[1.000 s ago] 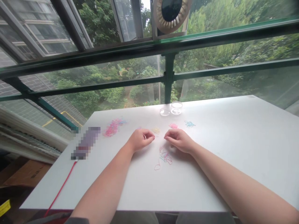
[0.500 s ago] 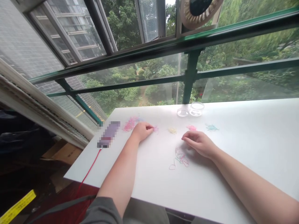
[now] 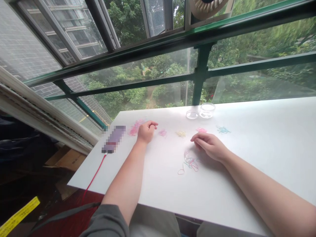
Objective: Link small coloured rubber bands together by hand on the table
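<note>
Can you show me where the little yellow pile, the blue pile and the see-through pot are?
Yellow pile (image 3: 181, 133): head view, on its middle.
Blue pile (image 3: 223, 130): head view, on its middle.
See-through pot (image 3: 206, 114): head view, on its front wall.

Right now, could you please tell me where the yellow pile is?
In the head view, the yellow pile lies just right of centre, between the purple pile and the small pink pile.

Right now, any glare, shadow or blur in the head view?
Head view: pale sheen across the far part of the white table; soft shadow by the right hand; purplish block pixelated; yellow loops washed out, fine detail soft.
</note>
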Demonstrator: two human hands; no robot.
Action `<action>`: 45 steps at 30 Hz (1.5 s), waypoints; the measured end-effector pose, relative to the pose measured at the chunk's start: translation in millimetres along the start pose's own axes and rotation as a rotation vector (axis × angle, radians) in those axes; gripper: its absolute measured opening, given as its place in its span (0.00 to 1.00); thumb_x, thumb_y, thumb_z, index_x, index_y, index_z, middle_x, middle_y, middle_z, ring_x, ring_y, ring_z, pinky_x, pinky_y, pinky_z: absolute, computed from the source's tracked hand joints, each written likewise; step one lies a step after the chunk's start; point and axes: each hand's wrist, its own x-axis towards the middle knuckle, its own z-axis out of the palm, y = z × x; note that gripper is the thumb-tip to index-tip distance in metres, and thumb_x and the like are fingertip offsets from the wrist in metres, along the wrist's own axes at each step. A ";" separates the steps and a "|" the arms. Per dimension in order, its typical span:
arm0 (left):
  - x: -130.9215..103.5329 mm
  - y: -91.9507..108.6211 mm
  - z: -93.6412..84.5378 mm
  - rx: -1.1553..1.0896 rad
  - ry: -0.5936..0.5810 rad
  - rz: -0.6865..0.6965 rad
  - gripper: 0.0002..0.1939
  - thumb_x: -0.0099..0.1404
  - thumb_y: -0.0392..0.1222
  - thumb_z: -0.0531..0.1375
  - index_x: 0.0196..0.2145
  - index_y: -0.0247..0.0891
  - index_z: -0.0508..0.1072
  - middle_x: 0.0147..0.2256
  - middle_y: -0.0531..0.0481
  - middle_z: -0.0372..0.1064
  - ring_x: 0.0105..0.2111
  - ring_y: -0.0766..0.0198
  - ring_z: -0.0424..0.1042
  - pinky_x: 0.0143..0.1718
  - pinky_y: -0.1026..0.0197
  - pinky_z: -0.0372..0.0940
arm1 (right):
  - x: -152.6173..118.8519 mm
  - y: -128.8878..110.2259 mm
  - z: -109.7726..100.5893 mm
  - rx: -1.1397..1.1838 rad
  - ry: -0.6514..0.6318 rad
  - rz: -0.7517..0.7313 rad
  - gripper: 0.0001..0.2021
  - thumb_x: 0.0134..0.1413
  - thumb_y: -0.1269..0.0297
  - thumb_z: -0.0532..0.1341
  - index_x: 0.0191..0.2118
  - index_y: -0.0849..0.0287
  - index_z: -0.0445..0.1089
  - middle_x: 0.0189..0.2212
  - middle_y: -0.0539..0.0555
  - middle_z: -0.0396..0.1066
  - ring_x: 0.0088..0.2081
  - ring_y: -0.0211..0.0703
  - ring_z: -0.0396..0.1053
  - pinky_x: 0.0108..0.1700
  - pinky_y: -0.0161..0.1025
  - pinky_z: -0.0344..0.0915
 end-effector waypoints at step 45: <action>-3.6 2.5 3.7 0.268 -0.314 0.142 0.07 0.54 0.39 0.57 0.28 0.37 0.75 0.31 0.49 0.72 0.32 0.62 0.68 0.37 0.61 0.63 | 0.8 -3.6 2.6 0.014 0.023 0.057 0.07 0.51 0.63 0.54 0.32 0.59 0.66 0.17 0.46 0.60 0.20 0.35 0.59 0.24 0.34 0.57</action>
